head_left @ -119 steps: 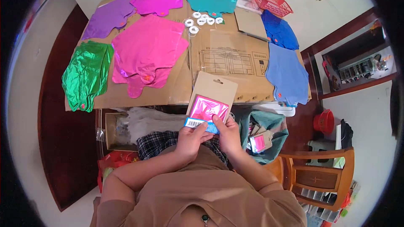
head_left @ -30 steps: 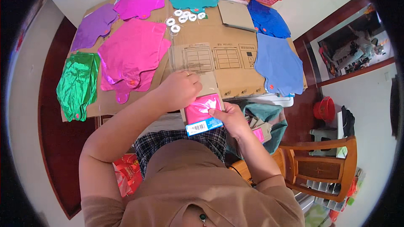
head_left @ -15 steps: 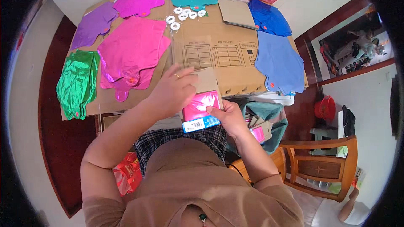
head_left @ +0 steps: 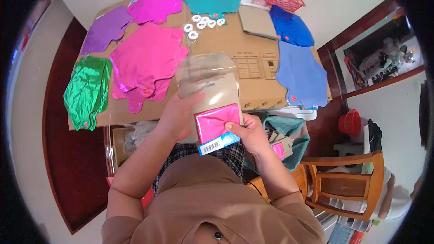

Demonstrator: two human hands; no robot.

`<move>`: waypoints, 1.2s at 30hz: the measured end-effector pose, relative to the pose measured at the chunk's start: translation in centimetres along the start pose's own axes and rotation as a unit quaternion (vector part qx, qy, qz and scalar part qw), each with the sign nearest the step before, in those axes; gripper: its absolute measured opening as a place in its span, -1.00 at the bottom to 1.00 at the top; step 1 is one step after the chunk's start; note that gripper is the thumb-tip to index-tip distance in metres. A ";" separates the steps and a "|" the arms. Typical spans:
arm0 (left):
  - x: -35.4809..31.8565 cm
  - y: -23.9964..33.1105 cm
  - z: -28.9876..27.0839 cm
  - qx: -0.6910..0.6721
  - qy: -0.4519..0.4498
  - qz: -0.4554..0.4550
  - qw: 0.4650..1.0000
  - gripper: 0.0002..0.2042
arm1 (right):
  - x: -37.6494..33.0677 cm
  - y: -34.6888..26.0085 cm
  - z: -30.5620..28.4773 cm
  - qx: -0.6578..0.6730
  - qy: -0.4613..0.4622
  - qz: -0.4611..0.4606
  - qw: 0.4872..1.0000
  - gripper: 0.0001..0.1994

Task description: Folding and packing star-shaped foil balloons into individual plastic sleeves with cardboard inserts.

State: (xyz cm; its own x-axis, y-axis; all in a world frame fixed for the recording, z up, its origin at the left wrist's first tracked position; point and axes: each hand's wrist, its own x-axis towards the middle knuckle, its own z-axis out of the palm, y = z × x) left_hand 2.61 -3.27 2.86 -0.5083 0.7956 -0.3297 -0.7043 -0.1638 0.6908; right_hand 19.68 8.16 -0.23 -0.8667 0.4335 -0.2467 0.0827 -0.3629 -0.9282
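Grasping the right edge of a clear-sleeved card package [head_left: 217, 108] in the head view, the right hand [head_left: 252, 133] hides most fingers behind it; the left hand [head_left: 177, 114] holds the opposite edge, fingertips obscured. The package blocks part of the cardboard tabletop [head_left: 257, 91].

place: likely a home | shown by: wooden chair [head_left: 342, 187], white cupboard doors [head_left: 352, 2], red bucket [head_left: 349, 123]

Hidden behind the wrapped card [head_left: 219, 94]
The right hand [head_left: 253, 138] loses its fingers there (thumb visible); right of them, packs [head_left: 278, 150] overlap, partly covered.
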 end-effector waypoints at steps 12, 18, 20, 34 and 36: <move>-0.2 0.2 -1.2 0.401 0.060 0.153 0.901 -0.50 | 0.6 1.7 -0.9 0.080 0.057 0.050 0.994 -0.80; 1.1 0.5 -1.4 0.718 -0.096 0.423 0.545 -0.65 | 1.3 3.5 -2.0 0.075 0.064 0.063 0.993 -0.83; 2.4 -0.1 -0.8 0.741 -0.178 0.398 0.511 -0.76 | 1.2 3.3 -1.4 0.072 0.065 0.058 0.994 -0.84; 4.7 0.3 -1.4 0.760 -0.260 0.365 0.471 -0.91 | 1.2 2.8 -0.7 0.125 0.102 0.067 0.985 -0.83; 4.6 0.3 -1.6 0.743 -0.253 0.376 0.492 -0.89 | 0.9 3.0 -0.5 0.126 0.100 0.066 0.985 -0.83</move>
State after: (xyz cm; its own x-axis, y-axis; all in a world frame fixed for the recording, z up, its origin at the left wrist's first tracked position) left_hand -0.75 -0.58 0.57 0.1056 0.9412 0.3210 0.9203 -0.2148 0.3270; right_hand 19.44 7.87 -3.39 -0.7399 0.5133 -0.4348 0.0422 -0.6097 -0.7915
